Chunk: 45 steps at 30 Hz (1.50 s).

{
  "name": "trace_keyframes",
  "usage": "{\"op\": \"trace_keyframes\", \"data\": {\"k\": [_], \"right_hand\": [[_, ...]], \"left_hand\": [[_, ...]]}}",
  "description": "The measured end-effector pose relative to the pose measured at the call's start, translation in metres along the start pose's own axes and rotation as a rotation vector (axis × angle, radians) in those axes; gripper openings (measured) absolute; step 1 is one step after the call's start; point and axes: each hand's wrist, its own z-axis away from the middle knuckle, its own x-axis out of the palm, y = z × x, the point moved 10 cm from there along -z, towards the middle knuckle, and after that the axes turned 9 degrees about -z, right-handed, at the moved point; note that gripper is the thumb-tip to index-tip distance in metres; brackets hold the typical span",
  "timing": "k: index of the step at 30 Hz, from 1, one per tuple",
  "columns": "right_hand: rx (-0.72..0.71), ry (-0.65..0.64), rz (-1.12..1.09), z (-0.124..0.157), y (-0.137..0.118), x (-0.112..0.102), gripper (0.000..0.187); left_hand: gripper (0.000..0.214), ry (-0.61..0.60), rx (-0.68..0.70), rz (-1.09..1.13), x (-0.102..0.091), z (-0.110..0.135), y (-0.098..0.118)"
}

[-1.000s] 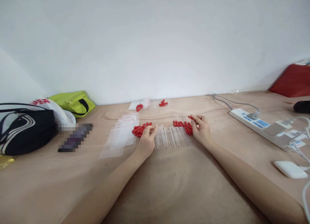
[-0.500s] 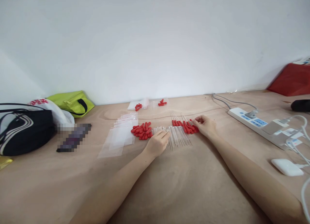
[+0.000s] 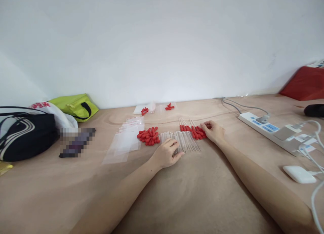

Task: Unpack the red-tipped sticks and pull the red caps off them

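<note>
My left hand [image 3: 167, 154] rests over the near left part of a row of clear glass dropper tubes [image 3: 187, 141], its thumb held apart from the fingers and nothing visible in its grasp. A heap of loose red rubber bulbs [image 3: 148, 136] lies just left of the tubes. On the right, droppers with red bulbs [image 3: 197, 133] lie with their thin tips pointing toward the wall. At their right edge my right hand [image 3: 214, 131] pinches a red-bulbed dropper, its fingertips partly hiding it.
Flat clear zip bags [image 3: 125, 143] overlap left of the bulbs. Farther back, small bags hold red bulbs [image 3: 170, 107]. A power strip [image 3: 258, 126] with cables and a white charger [image 3: 300, 174] lies right; a black bag [image 3: 27, 138] and a green bag [image 3: 76, 107] stand left.
My left hand has drawn slightly nearer to me and opened, its thumb moving away from the fingers. My right hand has barely shifted beside the red-bulbed droppers.
</note>
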Motion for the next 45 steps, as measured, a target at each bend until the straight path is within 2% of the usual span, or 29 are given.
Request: {"op": "trace_keyframes", "data": {"k": [3, 8, 13, 20, 25, 28, 31, 33, 34, 37, 40, 42, 45], "right_hand": [[0.015, -0.021, 0.027, -0.005, -0.003, 0.003, 0.027], [0.026, -0.115, 0.249, -0.018, -0.019, 0.018, 0.023], [0.173, -0.25, 0.405, -0.03, -0.015, 0.04, 0.019], [0.249, -0.26, 0.43, -0.037, -0.01, 0.048, 0.021], [0.203, -0.257, 0.365, -0.041, -0.018, 0.045, 0.023], [0.098, -0.261, 0.284, -0.036, -0.038, 0.044, 0.03], [-0.083, -0.262, 0.173, -0.012, -0.066, 0.045, 0.03], [-0.398, -0.259, 0.035, 0.02, -0.102, 0.045, 0.024], [-0.536, -0.269, 0.038, 0.04, -0.114, 0.047, 0.02], [-0.831, -0.244, 0.121, 0.092, -0.133, 0.051, 0.016], [-0.965, -0.232, 0.144, 0.119, -0.137, 0.058, 0.015], [-1.013, -0.234, 0.14, 0.126, -0.138, 0.061, 0.015], [-1.057, -0.226, 0.125, 0.13, -0.14, 0.062, 0.017]], "left_hand": [[0.023, 0.038, 0.007, 0.016, -0.004, 0.001, 0.0], [0.017, 0.132, -0.009, -0.045, -0.019, 0.008, -0.01], [0.01, 0.166, -0.065, -0.124, -0.032, 0.023, -0.026], [0.009, 0.161, -0.093, -0.147, -0.032, 0.029, -0.03], [0.01, 0.149, -0.096, -0.146, -0.031, 0.028, -0.03], [0.011, 0.155, -0.112, -0.146, -0.032, 0.028, -0.032], [0.015, 0.166, -0.154, -0.146, -0.033, 0.028, -0.037], [0.026, 0.183, -0.21, -0.157, -0.035, 0.028, -0.042], [0.033, 0.194, -0.241, -0.163, -0.036, 0.029, -0.045], [0.044, 0.209, -0.276, -0.2, -0.037, 0.028, -0.047], [0.028, 0.194, -0.179, -0.282, -0.035, 0.024, -0.035], [0.018, 0.183, -0.097, -0.327, -0.033, 0.021, -0.025], [0.013, 0.182, -0.035, -0.343, -0.031, 0.018, -0.016]]}}
